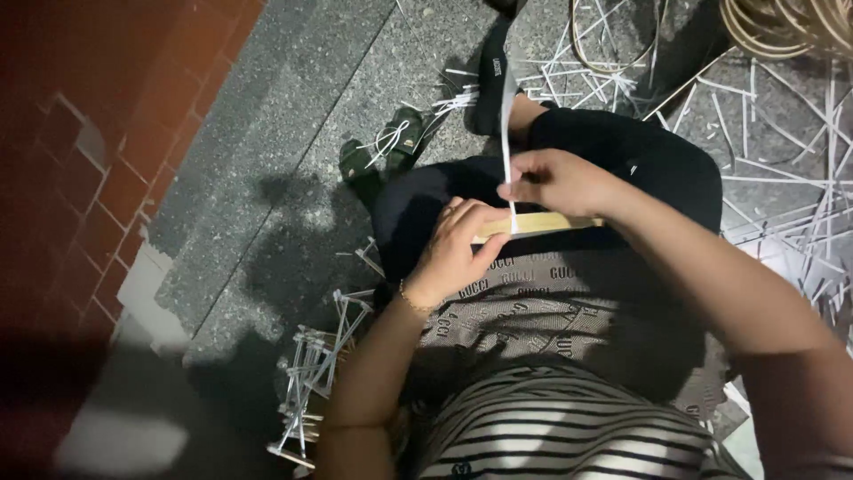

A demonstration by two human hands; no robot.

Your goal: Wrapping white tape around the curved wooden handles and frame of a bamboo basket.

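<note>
I sit with black trousers and a patterned cloth [551, 302] over my lap. My left hand [458, 249] grips one end of a flat pale wooden stick [542, 222] lying across my knees. My right hand [555, 180] pinches a thin white strip [506, 116] that rises upward from the stick, its lower end wrapped at the stick beside my fingers. A bracelet circles my left wrist.
Grey stone floor [293, 133] with red brick [80, 178] at the left. Dark sandals [386, 151] lie ahead. Many cut white strips [773, 160] litter the floor at right. Coiled cane hoops [791, 27] sit top right. A bundle of white strips [311, 373] lies by my left elbow.
</note>
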